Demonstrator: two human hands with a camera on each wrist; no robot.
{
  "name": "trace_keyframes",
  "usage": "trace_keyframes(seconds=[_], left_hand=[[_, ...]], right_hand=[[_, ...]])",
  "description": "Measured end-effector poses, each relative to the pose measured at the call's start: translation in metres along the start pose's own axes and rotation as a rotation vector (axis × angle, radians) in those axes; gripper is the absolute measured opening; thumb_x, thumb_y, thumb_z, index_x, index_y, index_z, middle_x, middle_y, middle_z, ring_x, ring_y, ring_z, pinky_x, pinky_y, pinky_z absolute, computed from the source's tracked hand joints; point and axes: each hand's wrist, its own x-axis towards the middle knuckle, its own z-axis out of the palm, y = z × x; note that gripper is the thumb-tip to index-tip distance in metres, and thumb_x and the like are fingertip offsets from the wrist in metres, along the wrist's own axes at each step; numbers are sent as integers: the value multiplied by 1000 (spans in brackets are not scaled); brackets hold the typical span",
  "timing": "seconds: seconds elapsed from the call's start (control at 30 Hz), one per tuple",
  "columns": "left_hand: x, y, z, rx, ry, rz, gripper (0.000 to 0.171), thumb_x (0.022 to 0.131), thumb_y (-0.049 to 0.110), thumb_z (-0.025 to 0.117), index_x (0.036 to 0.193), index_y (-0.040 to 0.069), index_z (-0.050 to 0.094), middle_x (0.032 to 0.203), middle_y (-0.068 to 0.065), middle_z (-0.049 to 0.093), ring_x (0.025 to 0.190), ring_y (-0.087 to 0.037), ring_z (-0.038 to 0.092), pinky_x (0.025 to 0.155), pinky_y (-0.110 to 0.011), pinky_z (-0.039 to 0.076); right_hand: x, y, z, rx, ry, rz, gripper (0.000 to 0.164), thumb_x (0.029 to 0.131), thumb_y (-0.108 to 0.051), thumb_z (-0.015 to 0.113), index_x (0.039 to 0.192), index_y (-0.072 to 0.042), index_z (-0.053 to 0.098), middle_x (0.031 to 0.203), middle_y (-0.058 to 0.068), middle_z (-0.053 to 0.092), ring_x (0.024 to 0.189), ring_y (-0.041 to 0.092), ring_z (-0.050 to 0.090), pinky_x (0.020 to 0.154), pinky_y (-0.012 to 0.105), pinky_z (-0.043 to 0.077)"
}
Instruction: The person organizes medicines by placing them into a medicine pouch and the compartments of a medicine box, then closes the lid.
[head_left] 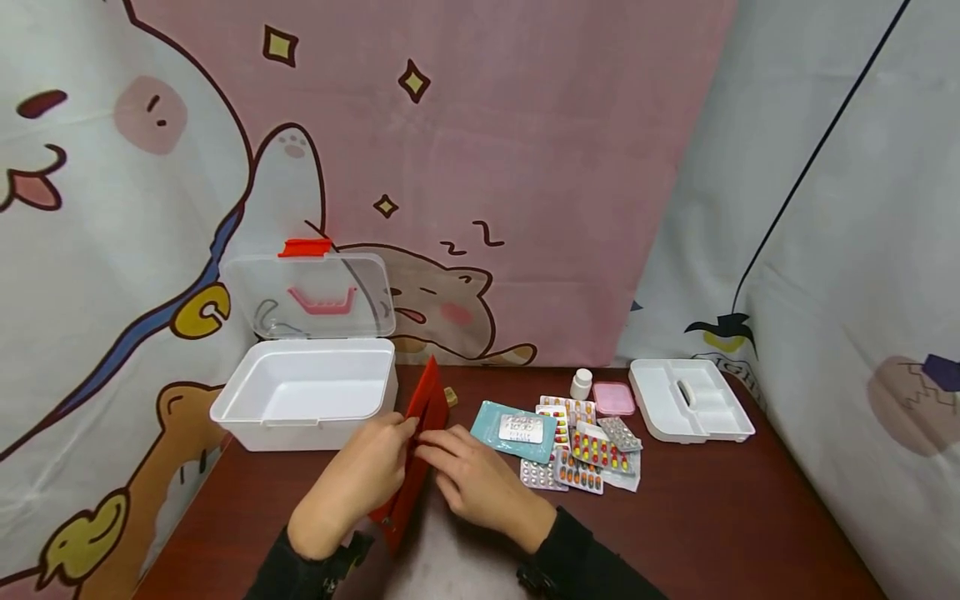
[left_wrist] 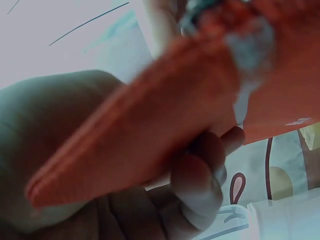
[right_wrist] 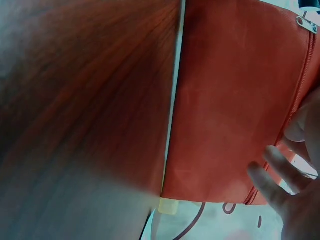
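A red zippered pouch (head_left: 429,398) stands on its long edge on the table, with its zipper along the top. My left hand (head_left: 367,467) grips the pouch from the left. In the left wrist view its fingers (left_wrist: 197,182) curl against the pouch's side. From the right, my right hand (head_left: 483,487) is at the zipper edge. The right wrist view shows its thumb side pinching near the zipper (right_wrist: 299,97), while other fingers (right_wrist: 272,185) stretch over the red face. Part of the grip lies outside that view. A metal zipper pull (right_wrist: 306,24) sits at one end.
Left of the pouch is a white box (head_left: 258,433) with its clear lid (head_left: 240,292) raised. At right lie a blue packet (head_left: 491,421), several blister packs (head_left: 581,475), a white bottle (head_left: 581,385), a pink case (head_left: 613,398) and a white handled tray (head_left: 660,417). A small yellowish block (head_left: 451,397) sits behind the pouch.
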Motion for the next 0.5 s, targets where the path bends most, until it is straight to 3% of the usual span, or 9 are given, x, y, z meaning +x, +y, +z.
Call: trace_keyframes(seconds=[0.23, 0.5], left_hand=[[-3, 1, 1, 12, 16, 1, 27, 98, -5, 69, 122, -3, 79, 81, -1, 59, 68, -12, 55, 61, -25, 47], [-3, 2, -1, 11, 45, -61, 24, 96, -4, 70, 117, -2, 80, 82, -2, 62, 68, -15, 59, 59, -25, 46]], right_hand=[[1, 0, 3, 33, -21, 23, 30, 99, -8, 68, 125, -19, 79, 135, -2, 68, 117, 17, 62, 103, 28, 54], [-1, 4, 1, -67, 90, -67, 17, 95, -16, 75, 110, -22, 81, 131, -3, 77, 126, 19, 66, 113, 35, 53]])
